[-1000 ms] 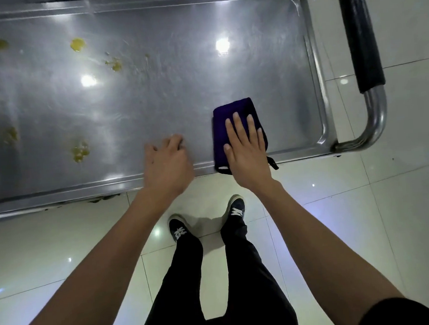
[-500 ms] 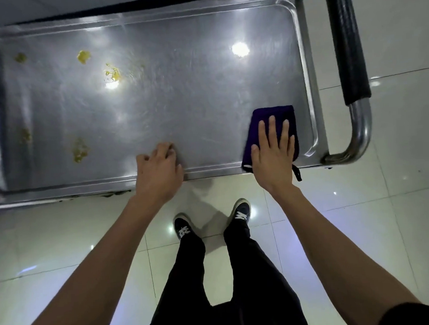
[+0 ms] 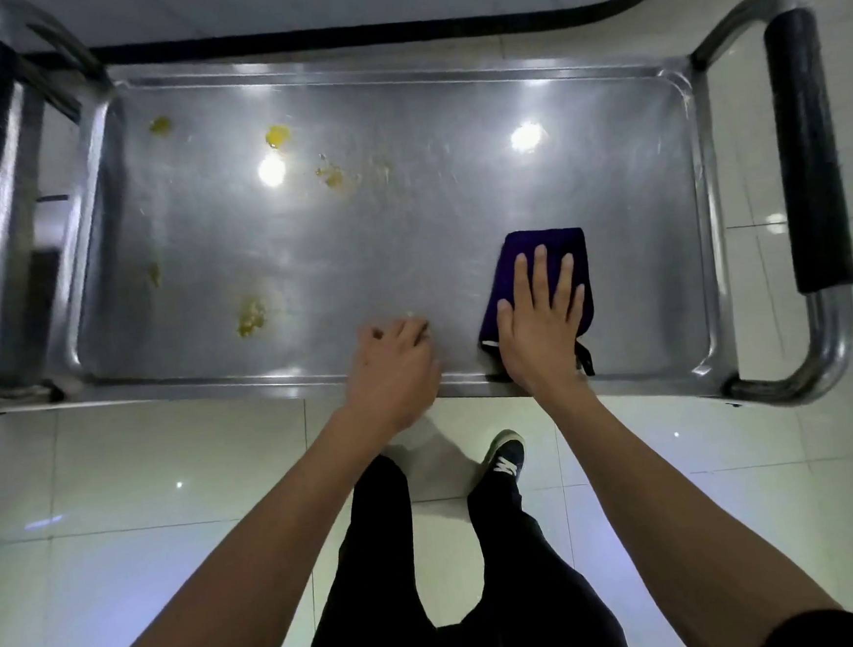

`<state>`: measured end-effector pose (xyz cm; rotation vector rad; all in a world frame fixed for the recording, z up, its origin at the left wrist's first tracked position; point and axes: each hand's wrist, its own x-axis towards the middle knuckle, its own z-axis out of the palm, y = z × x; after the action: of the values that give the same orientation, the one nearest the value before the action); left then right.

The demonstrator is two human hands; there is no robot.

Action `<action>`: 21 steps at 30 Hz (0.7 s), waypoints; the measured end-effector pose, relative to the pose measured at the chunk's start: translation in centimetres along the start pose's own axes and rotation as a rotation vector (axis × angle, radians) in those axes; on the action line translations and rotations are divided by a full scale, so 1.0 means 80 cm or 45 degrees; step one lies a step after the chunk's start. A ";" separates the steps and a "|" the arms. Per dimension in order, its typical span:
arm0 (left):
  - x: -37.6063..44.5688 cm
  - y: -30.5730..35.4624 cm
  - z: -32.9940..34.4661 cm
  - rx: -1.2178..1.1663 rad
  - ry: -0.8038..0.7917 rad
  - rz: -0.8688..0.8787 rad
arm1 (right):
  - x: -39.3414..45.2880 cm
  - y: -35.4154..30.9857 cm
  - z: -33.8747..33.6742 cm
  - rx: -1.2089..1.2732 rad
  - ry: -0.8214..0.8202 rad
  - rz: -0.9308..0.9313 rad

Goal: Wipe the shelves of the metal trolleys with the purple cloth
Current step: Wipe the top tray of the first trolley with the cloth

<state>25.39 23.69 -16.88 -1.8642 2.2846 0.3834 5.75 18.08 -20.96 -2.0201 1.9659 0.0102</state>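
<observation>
You look down at the top shelf [image 3: 407,233] of a metal trolley [image 3: 708,229]. Your right hand [image 3: 542,324] lies flat with straight fingers on the folded purple cloth [image 3: 526,254], near the front rim on the right side. Your left hand [image 3: 392,372] rests just beside it on the front rim, fingers curled, holding nothing. Yellow stains [image 3: 250,316] dot the left half of the shelf. A black padded handle [image 3: 809,150] stands at the right end. Below are your black trousers [image 3: 436,603], one shoe [image 3: 501,457] and the shiny tiled floor [image 3: 122,500].
</observation>
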 end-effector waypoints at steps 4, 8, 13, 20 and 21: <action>0.006 -0.024 0.002 -0.048 -0.076 0.191 | 0.026 -0.050 0.001 -0.010 -0.004 0.013; 0.016 -0.059 -0.005 -0.165 -0.083 0.370 | 0.062 -0.081 0.001 -0.026 -0.030 0.005; 0.061 -0.137 -0.037 -0.280 0.129 0.174 | 0.093 -0.101 0.001 -0.046 -0.021 -0.033; 0.136 -0.231 -0.067 -0.145 0.141 -0.132 | 0.167 -0.142 -0.008 -0.048 -0.016 -0.126; 0.141 -0.239 -0.070 -0.129 0.139 -0.149 | 0.179 -0.148 -0.010 -0.058 -0.012 -0.145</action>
<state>41.95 7.88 -16.57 -2.1060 2.2485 0.3970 17.85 3.97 -20.81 -2.1539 1.8580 0.0386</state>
